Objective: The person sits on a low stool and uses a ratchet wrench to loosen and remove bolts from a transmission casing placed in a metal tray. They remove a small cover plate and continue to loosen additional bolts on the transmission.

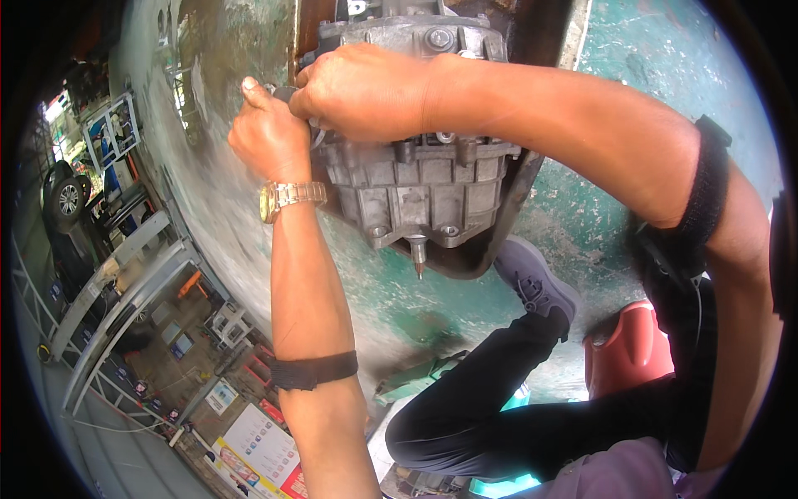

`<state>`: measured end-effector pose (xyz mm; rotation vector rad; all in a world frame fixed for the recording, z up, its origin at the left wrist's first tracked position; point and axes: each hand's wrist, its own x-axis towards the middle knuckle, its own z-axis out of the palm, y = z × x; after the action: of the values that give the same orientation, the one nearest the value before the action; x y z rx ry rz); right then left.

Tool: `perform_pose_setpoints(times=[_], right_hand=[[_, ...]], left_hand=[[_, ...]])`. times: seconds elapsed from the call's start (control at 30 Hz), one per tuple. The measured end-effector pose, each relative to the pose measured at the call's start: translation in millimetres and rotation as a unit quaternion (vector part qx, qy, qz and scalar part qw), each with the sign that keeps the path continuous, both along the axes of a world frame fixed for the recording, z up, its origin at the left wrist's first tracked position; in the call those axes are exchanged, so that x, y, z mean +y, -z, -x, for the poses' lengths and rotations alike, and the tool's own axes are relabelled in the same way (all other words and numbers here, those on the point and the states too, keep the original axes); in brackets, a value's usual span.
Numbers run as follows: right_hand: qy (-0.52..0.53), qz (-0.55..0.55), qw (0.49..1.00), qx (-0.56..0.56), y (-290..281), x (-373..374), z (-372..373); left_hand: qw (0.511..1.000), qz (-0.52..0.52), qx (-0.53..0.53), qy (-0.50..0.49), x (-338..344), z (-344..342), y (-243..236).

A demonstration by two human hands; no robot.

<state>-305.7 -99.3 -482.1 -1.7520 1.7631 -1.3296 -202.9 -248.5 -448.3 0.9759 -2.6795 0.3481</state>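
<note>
A grey metal gearbox housing (420, 179) with ribbed walls and bolt heads lies in front of me, a shaft end (419, 258) sticking out toward me. My left hand (270, 133), a gold watch on its wrist, is closed at the housing's left side with the thumb pointing up. My right hand (357, 90) reaches across the housing, its fingers pinched beside the left thumb. Between the two hands shows a small dark grey metal piece (284, 93), mostly covered by fingers. What the left fingers close around is hidden.
A brown metal tray (474, 264) lies under the housing on a worn green floor (648, 100). Near me are a bent leg in black trousers, a grey shoe (536, 283) and a red plastic object (632, 349). Workshop parts and a car wheel (68, 198) are at far left.
</note>
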Motion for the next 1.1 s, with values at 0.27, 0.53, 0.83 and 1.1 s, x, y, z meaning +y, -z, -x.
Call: perform_pose_setpoints(times=[0.27,0.53,0.83,1.1], right_hand=[[0.010,0.004,1.000,0.024,-4.9,-0.4,-5.4],[0.040,0.012,0.999,0.003,0.2,-0.3,-15.3],[0.040,-0.016,0.999,0.008,-11.8,1.6,-14.3],[-0.092,-0.209,0.946,0.231,-52.9,58.0,100.3]], left_hand=[[0.999,0.036,0.033,0.023,-4.9,-1.4,5.6],[0.996,0.032,0.064,0.060,-4.8,-3.3,7.1],[0.997,0.026,0.051,0.048,3.3,0.0,3.0],[0.983,0.151,-0.012,0.100,-11.1,-6.8,10.9]])
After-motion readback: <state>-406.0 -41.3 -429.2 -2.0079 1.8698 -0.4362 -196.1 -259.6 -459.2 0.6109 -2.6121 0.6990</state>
